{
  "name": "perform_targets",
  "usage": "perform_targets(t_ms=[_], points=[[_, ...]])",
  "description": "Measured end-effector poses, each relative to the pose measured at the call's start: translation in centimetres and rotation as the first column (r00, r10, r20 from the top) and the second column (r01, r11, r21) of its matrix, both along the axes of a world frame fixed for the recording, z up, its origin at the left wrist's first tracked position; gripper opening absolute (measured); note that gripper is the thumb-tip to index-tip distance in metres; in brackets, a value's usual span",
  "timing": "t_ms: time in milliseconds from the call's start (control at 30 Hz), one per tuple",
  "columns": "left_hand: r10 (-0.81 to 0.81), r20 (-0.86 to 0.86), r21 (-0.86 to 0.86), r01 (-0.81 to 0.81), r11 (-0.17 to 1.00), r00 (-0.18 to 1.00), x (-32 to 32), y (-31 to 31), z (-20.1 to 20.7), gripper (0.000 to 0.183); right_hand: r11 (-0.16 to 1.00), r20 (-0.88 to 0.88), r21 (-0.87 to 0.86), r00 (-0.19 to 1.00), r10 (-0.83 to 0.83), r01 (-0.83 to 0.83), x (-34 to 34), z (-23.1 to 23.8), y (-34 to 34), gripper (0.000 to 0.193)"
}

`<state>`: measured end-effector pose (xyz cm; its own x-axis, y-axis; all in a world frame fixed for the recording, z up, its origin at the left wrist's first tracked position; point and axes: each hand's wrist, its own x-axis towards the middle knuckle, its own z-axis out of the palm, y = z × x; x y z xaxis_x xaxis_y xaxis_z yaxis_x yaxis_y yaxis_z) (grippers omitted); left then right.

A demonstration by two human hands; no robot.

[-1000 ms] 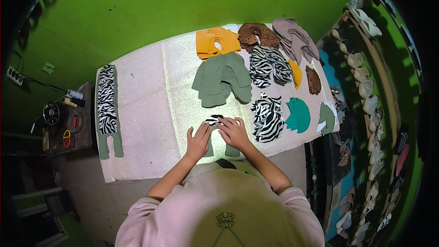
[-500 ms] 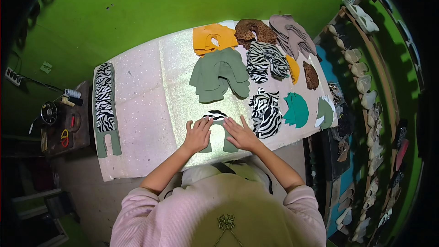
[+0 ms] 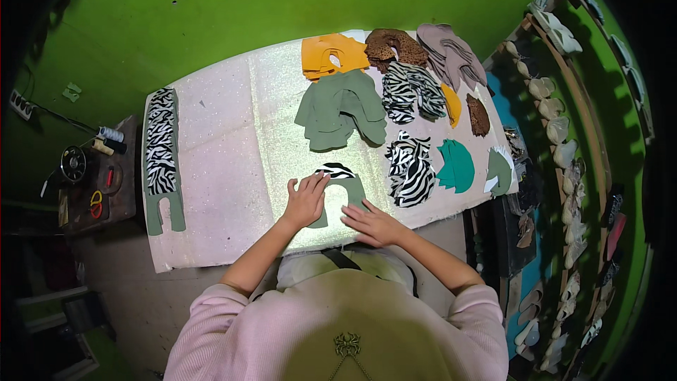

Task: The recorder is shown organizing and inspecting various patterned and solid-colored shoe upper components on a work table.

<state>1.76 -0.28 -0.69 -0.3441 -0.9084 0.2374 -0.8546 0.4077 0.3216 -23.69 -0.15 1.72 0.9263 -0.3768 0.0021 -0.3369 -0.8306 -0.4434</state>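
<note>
Left hand (image 3: 307,201) and right hand (image 3: 374,224) (each grip spread loose) lie over one green piece (image 3: 356,187) bearing one zebra strip (image 3: 337,169).

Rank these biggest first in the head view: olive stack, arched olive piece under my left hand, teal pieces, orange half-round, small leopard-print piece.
1. Olive stack
2. Arched olive piece, partly covered
3. Teal pieces
4. Orange half-round and small leopard-print piece: too alike to rank

I can't read any txt, nos. or labels on my head cam feed. No legible signs or brands either, AFAICT.
</note>
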Motion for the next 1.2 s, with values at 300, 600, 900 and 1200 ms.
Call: perform_targets(t_ms=[300,600,900,1200], points=[[0.015,0.068,0.078,-0.020,0.997,0.998,-0.9,0.6,-0.5,0.059,0.922,0.119,-0.061,0.920,-0.373,0.381,7.5,-2.2,-4.4,0.066],[-0.276,0.151,0.236,0.237,0.942,0.949,3.6,-0.4,0.6,0.065,0.911,0.110,-0.108,0.916,-0.386,0.397,7.5,-2.6,-4.3,0.062],[-0.509,0.049,0.312,0.471,0.825,0.860,5.6,4.4,1.1,0.065,0.905,0.156,-0.090,0.903,-0.400,0.416,7.6,-2.9,-4.1,0.056],[-0.351,0.072,0.114,0.341,0.933,0.934,5.6,5.6,2.3,0.052,0.898,0.207,-0.071,0.887,-0.413,0.434,7.6,-3.0,-4.3,0.052]])
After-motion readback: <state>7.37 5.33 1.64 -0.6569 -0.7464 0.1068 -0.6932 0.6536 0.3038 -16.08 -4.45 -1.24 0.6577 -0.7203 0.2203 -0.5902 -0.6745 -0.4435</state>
